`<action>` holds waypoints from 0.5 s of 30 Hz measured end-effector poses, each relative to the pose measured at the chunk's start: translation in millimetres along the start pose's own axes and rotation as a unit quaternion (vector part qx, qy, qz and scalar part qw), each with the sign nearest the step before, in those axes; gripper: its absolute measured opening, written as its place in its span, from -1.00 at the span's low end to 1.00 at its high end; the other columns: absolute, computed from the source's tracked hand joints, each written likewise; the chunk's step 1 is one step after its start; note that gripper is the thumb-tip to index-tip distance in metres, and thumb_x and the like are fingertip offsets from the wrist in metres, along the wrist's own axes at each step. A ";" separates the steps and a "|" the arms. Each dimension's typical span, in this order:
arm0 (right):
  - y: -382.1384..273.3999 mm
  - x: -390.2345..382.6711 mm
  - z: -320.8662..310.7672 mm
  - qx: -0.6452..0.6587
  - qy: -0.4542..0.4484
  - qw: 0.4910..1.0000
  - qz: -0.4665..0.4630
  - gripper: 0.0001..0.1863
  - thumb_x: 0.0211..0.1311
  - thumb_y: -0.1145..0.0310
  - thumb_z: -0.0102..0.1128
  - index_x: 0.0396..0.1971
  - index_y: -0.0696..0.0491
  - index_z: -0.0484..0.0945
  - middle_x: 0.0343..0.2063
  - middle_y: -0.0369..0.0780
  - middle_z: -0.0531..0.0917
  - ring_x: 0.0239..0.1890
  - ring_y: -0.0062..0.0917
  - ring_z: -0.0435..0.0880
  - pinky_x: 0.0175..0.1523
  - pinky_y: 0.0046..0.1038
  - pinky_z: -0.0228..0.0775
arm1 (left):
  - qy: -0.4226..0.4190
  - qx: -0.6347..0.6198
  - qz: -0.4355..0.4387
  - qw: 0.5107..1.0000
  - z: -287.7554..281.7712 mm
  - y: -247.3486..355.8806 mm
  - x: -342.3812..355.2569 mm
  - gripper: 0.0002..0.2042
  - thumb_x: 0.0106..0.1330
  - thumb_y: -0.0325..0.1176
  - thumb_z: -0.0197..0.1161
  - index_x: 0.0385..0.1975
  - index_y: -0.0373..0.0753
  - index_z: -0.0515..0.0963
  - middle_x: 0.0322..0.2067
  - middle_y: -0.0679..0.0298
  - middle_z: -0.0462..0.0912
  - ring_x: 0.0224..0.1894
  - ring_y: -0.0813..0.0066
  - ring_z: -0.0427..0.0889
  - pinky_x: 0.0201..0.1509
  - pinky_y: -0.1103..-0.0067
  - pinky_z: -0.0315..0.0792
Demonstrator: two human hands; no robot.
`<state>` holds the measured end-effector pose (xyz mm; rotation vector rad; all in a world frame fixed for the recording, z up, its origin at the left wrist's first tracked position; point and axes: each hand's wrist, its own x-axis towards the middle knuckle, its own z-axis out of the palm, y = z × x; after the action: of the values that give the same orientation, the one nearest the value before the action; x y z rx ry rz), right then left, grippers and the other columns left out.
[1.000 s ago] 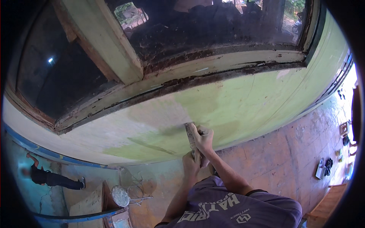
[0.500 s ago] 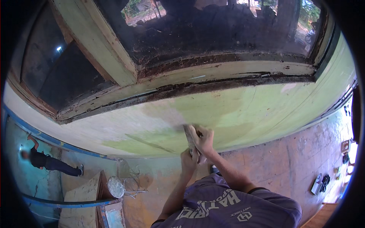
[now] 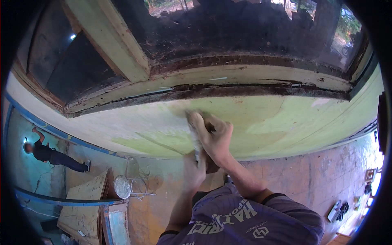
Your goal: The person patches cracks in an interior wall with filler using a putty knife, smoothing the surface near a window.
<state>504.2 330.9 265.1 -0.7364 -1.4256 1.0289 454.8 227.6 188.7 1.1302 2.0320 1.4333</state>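
Both my hands grip a flat grey scraper-like tool (image 3: 195,134) pressed against the pale green wall (image 3: 277,118) just under the window sill (image 3: 245,79). My right hand (image 3: 216,136) is wrapped over the upper part of the tool, with the fingers toward the wall. My left hand (image 3: 192,169) closes around the lower end, below and slightly left of the right hand. The tool's top edge is blurred and lies a little below the dark cracked strip of the sill. Patches of the wall around it are bare and lighter.
An old wooden window frame (image 3: 118,45) with peeling paint fills the top. Another person (image 3: 47,153) stands far left by a blue-trimmed wall. Wooden boards (image 3: 87,200) and a round metal object (image 3: 121,186) on a wire stand lie lower left. Small items (image 3: 337,210) sit on the brick floor lower right.
My hands and the tool have moved up the wall toward the sill. The view has drawn closer to the wall.
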 end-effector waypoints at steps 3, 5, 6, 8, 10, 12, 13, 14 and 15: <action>73.2 -37.8 -12.6 -0.022 0.022 1.000 0.001 -0.61 0.22 0.42 0.26 -0.75 0.19 0.39 -0.82 -0.37 0.20 -0.67 -0.83 0.15 -0.65 -0.59 -0.03 | -0.013 0.033 0.032 0.999 35.0 -63.9 -19.2 -0.60 0.39 -0.19 0.08 -0.57 -0.45 0.46 -0.64 -0.08 0.51 -0.58 -0.11 0.51 -0.50 0.26 0.31; 113.3 -65.0 -29.3 -0.033 0.016 0.999 0.036 -0.59 0.23 0.42 0.26 -0.77 0.17 0.36 -0.82 -0.41 0.20 -0.67 -0.83 0.13 -0.65 -0.59 -0.06 | -0.026 0.029 0.014 0.999 51.3 -91.4 -40.6 -0.59 0.39 -0.19 0.07 -0.59 -0.44 0.46 -0.66 -0.08 0.50 -0.60 -0.10 0.50 -0.50 0.25 0.31; 122.1 -68.8 -30.5 -0.041 0.011 0.997 0.072 -0.57 0.23 0.42 0.27 -0.79 0.16 0.33 -0.82 -0.45 0.20 -0.67 -0.83 0.12 -0.64 -0.58 -0.08 | -0.037 0.029 -0.003 0.999 53.5 -97.9 -42.6 -0.58 0.39 -0.19 0.07 -0.61 -0.44 0.47 -0.67 -0.09 0.49 -0.62 -0.08 0.48 -0.49 0.24 0.30; 113.0 -61.3 -31.7 -0.035 0.015 0.994 0.102 -0.54 0.23 0.39 0.26 -0.81 0.16 0.31 -0.82 -0.46 0.20 -0.68 -0.83 0.11 -0.65 -0.56 -0.11 | -0.065 0.031 -0.030 0.997 43.0 -71.8 -42.7 -0.52 0.42 -0.16 0.05 -0.68 -0.43 0.46 -0.72 -0.06 0.48 -0.65 -0.05 0.47 -0.51 0.26 0.30; 93.1 -55.0 -29.7 -0.023 0.014 0.990 0.136 -0.52 0.23 0.36 0.26 -0.83 0.17 0.30 -0.82 -0.47 0.20 -0.69 -0.82 0.11 -0.65 -0.55 -0.13 | -0.144 0.070 -0.009 0.987 23.9 -59.5 -43.7 -0.47 0.44 -0.12 0.02 -0.72 -0.44 0.44 -0.75 -0.06 0.46 -0.67 -0.04 0.47 -0.51 0.28 0.31; 83.1 -48.4 -34.6 -0.002 0.002 0.983 0.185 -0.51 0.23 0.34 0.26 -0.82 0.17 0.28 -0.81 -0.47 0.21 -0.69 -0.82 0.11 -0.64 -0.55 -0.15 | -0.197 -0.010 -0.092 0.976 5.2 -9.1 -27.9 -0.46 0.44 -0.10 0.02 -0.71 -0.45 0.44 -0.74 -0.08 0.45 -0.67 -0.05 0.46 -0.51 0.28 0.30; 83.4 -45.8 -37.3 -0.004 0.003 0.982 0.187 -0.51 0.23 0.34 0.26 -0.82 0.17 0.28 -0.81 -0.47 0.21 -0.69 -0.82 0.11 -0.64 -0.55 -0.15 | -0.238 -0.088 -0.170 0.952 -0.8 7.4 -24.4 -0.44 0.44 -0.08 0.02 -0.69 -0.46 0.43 -0.73 -0.09 0.45 -0.67 -0.06 0.45 -0.52 0.29 0.30; 85.2 -42.4 -40.2 -0.021 -0.029 0.983 0.179 -0.52 0.23 0.34 0.26 -0.81 0.19 0.32 -0.82 -0.45 0.24 -0.68 -0.81 0.13 -0.63 -0.54 -0.11 | -0.238 -0.088 -0.171 0.952 0.7 4.4 -26.3 -0.44 0.44 -0.08 0.02 -0.69 -0.46 0.43 -0.73 -0.09 0.45 -0.67 -0.06 0.45 -0.52 0.29 0.30; 87.3 -41.8 -43.3 -0.039 -0.061 0.983 0.170 -0.53 0.23 0.33 0.27 -0.80 0.22 0.36 -0.82 -0.44 0.27 -0.68 -0.80 0.15 -0.63 -0.53 -0.07 | -0.225 -0.041 -0.121 0.966 7.1 -4.7 -27.3 -0.45 0.44 -0.08 0.02 -0.70 -0.46 0.44 -0.77 0.04 0.43 -0.71 0.20 0.41 -0.54 0.36 0.28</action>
<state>541.2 337.2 165.9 -1.0130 -1.4817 1.3046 474.2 209.2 178.4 1.0192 1.7025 1.0189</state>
